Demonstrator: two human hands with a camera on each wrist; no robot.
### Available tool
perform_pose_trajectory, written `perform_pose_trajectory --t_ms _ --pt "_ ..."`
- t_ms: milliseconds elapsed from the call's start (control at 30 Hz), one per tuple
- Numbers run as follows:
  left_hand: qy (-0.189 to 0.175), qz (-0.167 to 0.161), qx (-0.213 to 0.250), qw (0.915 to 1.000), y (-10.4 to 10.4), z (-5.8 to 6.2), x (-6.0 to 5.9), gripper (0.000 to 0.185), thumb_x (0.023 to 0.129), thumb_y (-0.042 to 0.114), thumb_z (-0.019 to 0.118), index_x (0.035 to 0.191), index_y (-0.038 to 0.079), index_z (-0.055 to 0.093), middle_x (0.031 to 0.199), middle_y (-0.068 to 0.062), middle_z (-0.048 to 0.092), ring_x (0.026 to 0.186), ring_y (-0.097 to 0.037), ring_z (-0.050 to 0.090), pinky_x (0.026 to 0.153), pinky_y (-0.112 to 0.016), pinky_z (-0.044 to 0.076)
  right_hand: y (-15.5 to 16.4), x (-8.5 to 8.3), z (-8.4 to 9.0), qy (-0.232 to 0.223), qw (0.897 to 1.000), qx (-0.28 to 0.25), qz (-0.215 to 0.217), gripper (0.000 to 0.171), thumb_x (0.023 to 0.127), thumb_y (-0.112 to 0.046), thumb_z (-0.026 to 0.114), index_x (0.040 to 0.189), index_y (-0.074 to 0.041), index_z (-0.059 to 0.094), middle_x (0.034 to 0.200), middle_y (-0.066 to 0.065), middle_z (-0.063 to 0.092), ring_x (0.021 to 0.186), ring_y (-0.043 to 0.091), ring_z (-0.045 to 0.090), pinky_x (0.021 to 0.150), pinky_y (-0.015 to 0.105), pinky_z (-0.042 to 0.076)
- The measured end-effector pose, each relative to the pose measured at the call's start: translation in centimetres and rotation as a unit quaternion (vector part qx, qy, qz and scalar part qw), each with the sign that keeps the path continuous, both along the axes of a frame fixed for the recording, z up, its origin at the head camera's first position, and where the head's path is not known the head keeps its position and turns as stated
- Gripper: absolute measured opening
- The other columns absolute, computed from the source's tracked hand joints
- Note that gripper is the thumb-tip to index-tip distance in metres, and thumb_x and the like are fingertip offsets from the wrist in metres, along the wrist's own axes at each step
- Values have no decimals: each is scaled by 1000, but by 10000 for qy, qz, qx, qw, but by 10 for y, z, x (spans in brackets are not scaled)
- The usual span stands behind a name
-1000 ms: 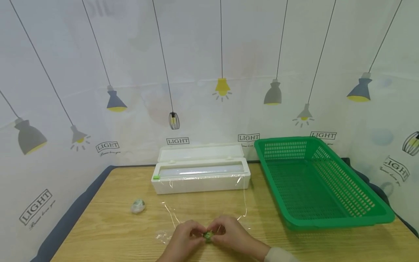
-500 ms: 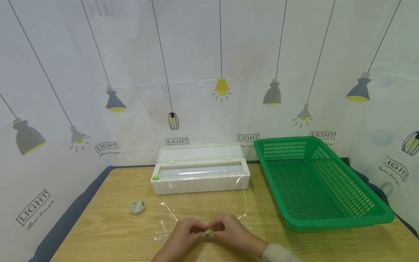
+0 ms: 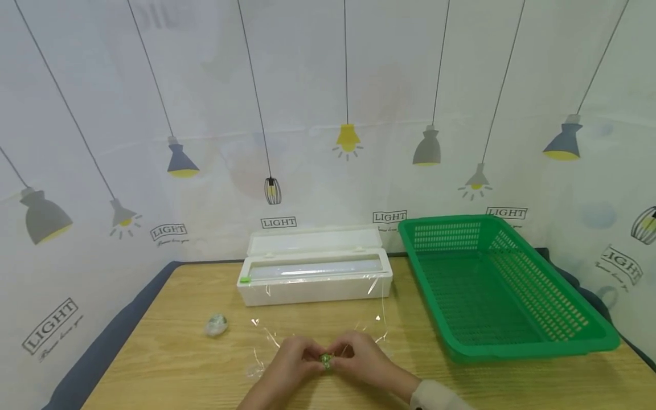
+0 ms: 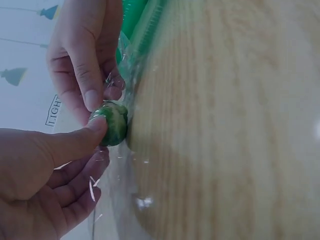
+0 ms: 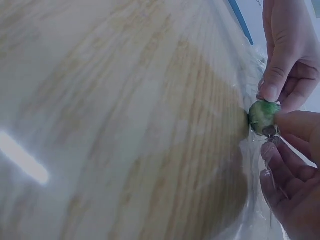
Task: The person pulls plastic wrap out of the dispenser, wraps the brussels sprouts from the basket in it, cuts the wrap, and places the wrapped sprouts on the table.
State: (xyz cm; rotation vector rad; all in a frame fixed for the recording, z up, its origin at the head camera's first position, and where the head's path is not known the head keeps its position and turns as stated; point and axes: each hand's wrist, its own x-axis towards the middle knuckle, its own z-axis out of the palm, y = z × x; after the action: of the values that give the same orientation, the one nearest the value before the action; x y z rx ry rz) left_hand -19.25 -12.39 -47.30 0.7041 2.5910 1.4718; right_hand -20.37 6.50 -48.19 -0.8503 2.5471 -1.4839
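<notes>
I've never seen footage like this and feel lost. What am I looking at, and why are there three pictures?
No machine here: a person works with bare hands, wearing three cameras. The wide picture comes from the head; the two close-ups come from the wrists. The left hand and right hand pinch a small green ball between them, with clear film around it. On the wooden table lie a white film dispenser with its lid up, a green basket, and a small wrapped ball off to the left.
</notes>
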Motion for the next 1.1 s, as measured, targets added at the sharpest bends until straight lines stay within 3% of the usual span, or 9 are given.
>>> perform_pose_trajectory --t_ms 267,467,767,1100 --pt "-231 -163 -224 9994 -1 5 -6 15 73 2 72 87 -2 69 77 -2 67 66 -7 58 61 -20 49 -1 -4 2 -50 9999 61 104 21 69 -1 76 88 -2 68 77 -2 62 67 4 54 61 19 47" --pt "146 117 -532 9984 -2 5 -3 21 72 4 72 93 0 67 82 -1 64 73 -11 58 66 -22 49 -3 -9 2 40 9998 156 134 15 70 0 74 85 -1 68 73 -2 62 64 1 52 60 18 47" --pt "344 283 -162 9989 4 0 -4 18 69 0 74 86 3 67 81 -1 65 73 -11 58 65 -22 49 -1 -16 0 -78 9994 222 244 15 72 0 73 87 -1 70 70 -4 61 63 1 52 59 18 46" --pt "178 17 -155 9997 -1 3 -14 14 71 -1 72 85 -2 68 78 -7 67 67 -10 59 61 -22 50 -4 -15 1 86 10000 40 -7 22 69 -2 76 90 -2 68 77 0 63 67 5 55 61 19 47"
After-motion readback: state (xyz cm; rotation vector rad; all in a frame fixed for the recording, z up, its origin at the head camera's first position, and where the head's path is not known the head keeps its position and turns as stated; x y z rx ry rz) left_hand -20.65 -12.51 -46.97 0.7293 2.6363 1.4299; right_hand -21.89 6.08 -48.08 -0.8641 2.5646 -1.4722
